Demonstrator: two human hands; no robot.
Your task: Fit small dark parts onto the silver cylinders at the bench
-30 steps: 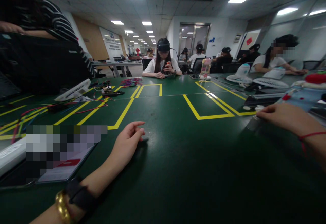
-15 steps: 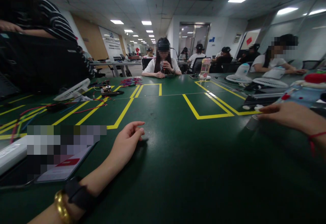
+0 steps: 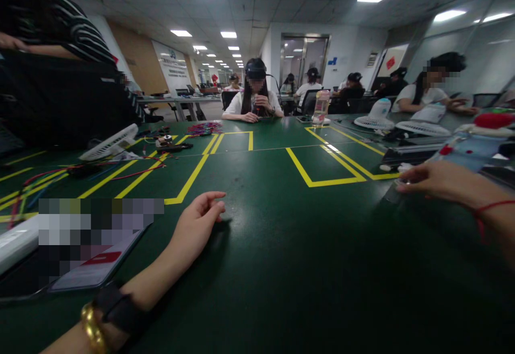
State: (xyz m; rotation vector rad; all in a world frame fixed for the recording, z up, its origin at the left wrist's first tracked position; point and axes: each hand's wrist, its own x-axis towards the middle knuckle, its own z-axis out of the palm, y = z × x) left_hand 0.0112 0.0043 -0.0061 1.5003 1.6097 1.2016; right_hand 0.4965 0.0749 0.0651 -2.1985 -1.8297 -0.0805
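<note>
My left hand rests on the dark green table, its fingers loosely curled and the thumb apart from the forefinger, with nothing in it. Over on the right, my right hand pinches the top of a small grey cylinder at the table surface. The cylinder is slightly blurred, and the fingers partly cover it. Small white pieces lie just behind my right fingertips. To the left of my left forearm lies a flat sleeve or folder, partly pixelated.
Yellow tape marks areas on the table. Wires, a white fan and a small device lie left. A bottle, more fans and a blue plush toy stand right. A person sits opposite.
My right hand has shifted slightly left and its fingertips sit at the top of the cylinder. The view has turned slightly; my left hand stays in place on the table.
</note>
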